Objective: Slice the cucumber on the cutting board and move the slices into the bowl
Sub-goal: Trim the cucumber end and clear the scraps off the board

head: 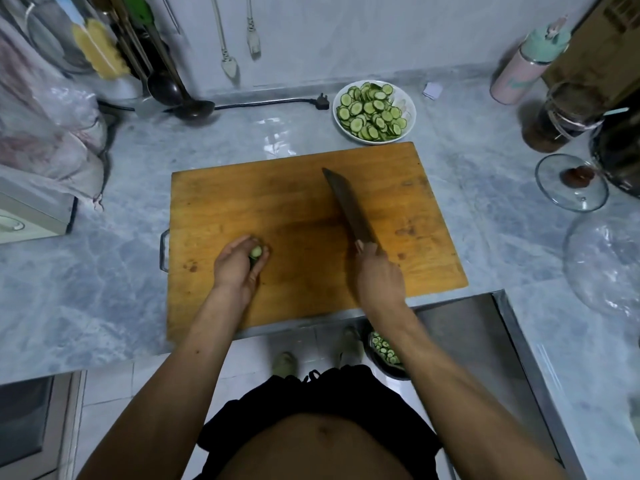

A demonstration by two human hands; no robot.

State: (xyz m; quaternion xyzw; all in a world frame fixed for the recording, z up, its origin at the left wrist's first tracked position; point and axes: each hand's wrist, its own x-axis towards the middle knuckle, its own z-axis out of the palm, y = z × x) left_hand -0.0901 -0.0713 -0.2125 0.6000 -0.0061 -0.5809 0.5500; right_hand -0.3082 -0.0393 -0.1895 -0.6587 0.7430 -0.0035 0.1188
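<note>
Grey marbled counter under a pale wall, with ladles and spoons hanging there. Black cord along the back edge. Glass lid, jar and bottle at right. White tiled floor below; steel sink beside it.

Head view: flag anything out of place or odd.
A dark container of cucumber slices sits down on the floor by the feet, not on the counter with the white bowl. The cutting board overhangs the counter edge.
</note>
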